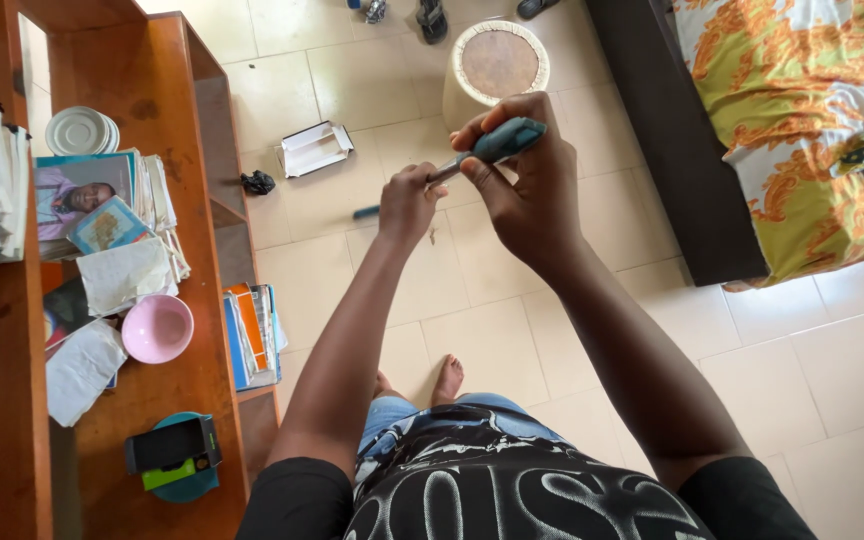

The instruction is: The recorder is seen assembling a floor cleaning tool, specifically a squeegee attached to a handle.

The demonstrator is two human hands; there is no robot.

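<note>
My right hand [527, 185] is closed around the blue-green handle of a screwdriver [497, 145], held up in front of me above the tiled floor. Its metal shaft runs left into my left hand [407, 200], whose fingers pinch the tip end. Whatever small thing may sit at the tip is hidden by those fingers. Both arms are stretched forward, and my bare feet show below them on the tiles.
A wooden shelf unit [167, 120] stands at left with stacked books, papers, a pink bowl [157, 328], white plates and a small black device. A round stool [497, 65], an open white box [314, 148] and a pen lie on the floor. A patterned bed [802, 120] is at right.
</note>
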